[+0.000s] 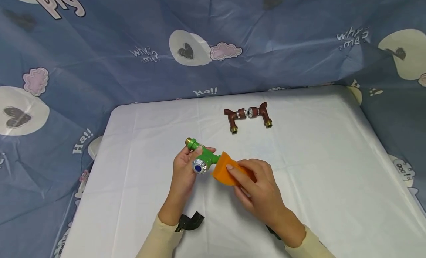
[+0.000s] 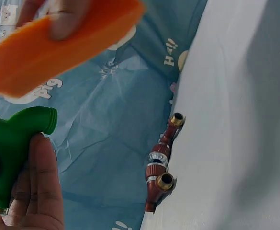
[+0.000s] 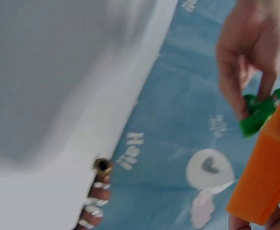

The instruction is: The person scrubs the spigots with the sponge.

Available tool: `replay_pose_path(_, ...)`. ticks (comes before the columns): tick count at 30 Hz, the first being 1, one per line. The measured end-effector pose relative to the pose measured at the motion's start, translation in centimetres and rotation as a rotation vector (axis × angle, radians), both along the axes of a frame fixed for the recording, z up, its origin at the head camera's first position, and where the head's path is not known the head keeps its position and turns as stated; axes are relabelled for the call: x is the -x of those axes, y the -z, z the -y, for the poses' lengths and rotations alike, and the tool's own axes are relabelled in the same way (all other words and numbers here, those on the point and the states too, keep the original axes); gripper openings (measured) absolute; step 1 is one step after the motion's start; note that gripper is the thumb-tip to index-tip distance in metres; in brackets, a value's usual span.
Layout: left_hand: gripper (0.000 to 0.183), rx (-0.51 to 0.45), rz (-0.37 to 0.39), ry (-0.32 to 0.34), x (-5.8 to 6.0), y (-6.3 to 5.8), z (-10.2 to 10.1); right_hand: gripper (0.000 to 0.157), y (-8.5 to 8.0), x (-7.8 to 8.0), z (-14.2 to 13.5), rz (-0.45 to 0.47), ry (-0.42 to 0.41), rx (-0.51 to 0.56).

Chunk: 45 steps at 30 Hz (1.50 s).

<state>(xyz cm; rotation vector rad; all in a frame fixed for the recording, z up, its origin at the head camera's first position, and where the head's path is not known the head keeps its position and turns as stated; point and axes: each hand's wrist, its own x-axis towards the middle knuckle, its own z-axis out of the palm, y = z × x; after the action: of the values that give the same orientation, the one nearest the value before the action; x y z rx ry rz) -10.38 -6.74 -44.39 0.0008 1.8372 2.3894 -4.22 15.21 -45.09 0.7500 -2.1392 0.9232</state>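
Note:
A green faucet with a brass threaded end and a clear knob with a blue centre is gripped by my left hand, thumb over its body. In the left wrist view the faucet's curved spout lies against the fingers. My right hand holds an orange sponge between thumb and fingers, close to the spout in the head view. The right wrist view shows the sponge as a thick block in front of part of the green faucet. Whether sponge and faucet touch, I cannot tell.
Two brown faucets, one on the left and one on the right, lie knob to knob at the back of the white-covered table. A black wrist strap part sits by the left wrist. Blue printed cloth hangs behind.

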Motion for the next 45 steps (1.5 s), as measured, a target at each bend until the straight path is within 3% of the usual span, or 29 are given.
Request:
replay_pose_path(4, 0.028, 0.019, -0.015, -0.002, -0.1, 0.1, -0.3, 0.031, -0.9, -0.2, 1.0, -0.043, -0.019, -0.003)
replay_pose_path(9, 0.020, 0.015, 0.000, -0.024, -0.2, -0.1, -0.3, 0.032, -0.6, 0.0, 1.2, -0.031, -0.016, -0.023)
replay_pose_path(17, 0.017, 0.040, 0.008, -0.041, -0.2, -0.1, -0.1, 0.037, 1.3, 0.0, -0.6, 0.119, 0.023, -0.121)
replay_pose_path(21, 0.017, 0.092, -0.021, -0.075, -0.1, 0.0, 0.1, 0.040, 1.1, -0.1, -1.7, 0.176, 0.036, -0.096)
replay_pose_path(27, 0.017, 0.199, -0.060, -0.084, -0.1, 0.4, 0.1, 0.038, -1.6, 0.0, -1.0, 0.078, -0.029, 0.043)
replay_pose_path(32, 0.021, 0.242, -0.099, -0.090, -0.4, 0.6, -0.1, 0.033, -3.4, 0.0, 0.7, -0.038, -0.072, 0.018)
replay_pose_path(37, 0.024, 0.277, -0.147, -0.098, -0.6, 0.7, -0.2, 0.031, -3.4, 0.1, 1.6, -0.076, -0.063, -0.029)
replay_pose_path(45, 0.021, 0.238, -0.158, -0.066, -0.5, 0.6, 0.0, 0.032, -2.0, -0.1, 0.6, -0.011, -0.043, -0.046)
